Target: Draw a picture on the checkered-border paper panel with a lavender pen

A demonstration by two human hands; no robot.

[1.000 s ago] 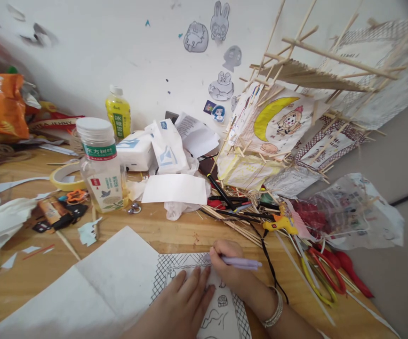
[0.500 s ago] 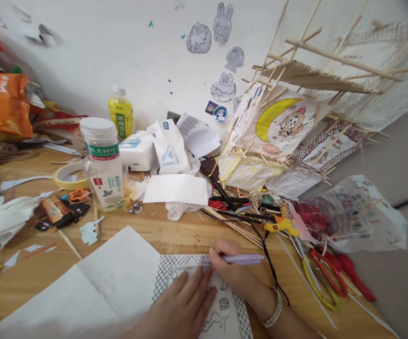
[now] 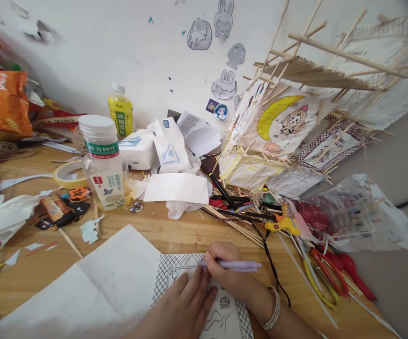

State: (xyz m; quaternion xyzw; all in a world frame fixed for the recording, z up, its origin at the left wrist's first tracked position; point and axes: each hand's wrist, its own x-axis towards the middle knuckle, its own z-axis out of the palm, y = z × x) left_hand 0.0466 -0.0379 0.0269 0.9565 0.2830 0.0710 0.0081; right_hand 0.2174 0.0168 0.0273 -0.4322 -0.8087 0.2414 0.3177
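Note:
My right hand (image 3: 227, 268) is closed round a light purple pen (image 3: 237, 265), its tip down at the top border of a drawing (image 3: 221, 320) on white paper. Crosshatched bands run along the drawing's edges, with small line figures inside. Flat on the sheet lies my left hand (image 3: 186, 301), fingers stretched out and close to the pen's tip. Blank white paper (image 3: 84, 287) extends to the left of the drawing. Part of the drawing is hidden under both hands.
A plastic bottle (image 3: 105, 165), a tape roll (image 3: 70, 175) and tissue packs (image 3: 170, 146) stand behind. At right are a stick frame with drawn panels (image 3: 281, 120), a yellow glue gun (image 3: 283, 225), red-handled scissors (image 3: 329, 273) and a black cord (image 3: 272, 268).
My right hand and the pen have shifted slightly left and down along the border. My left hand stays flat on the paper. The view has moved a little.

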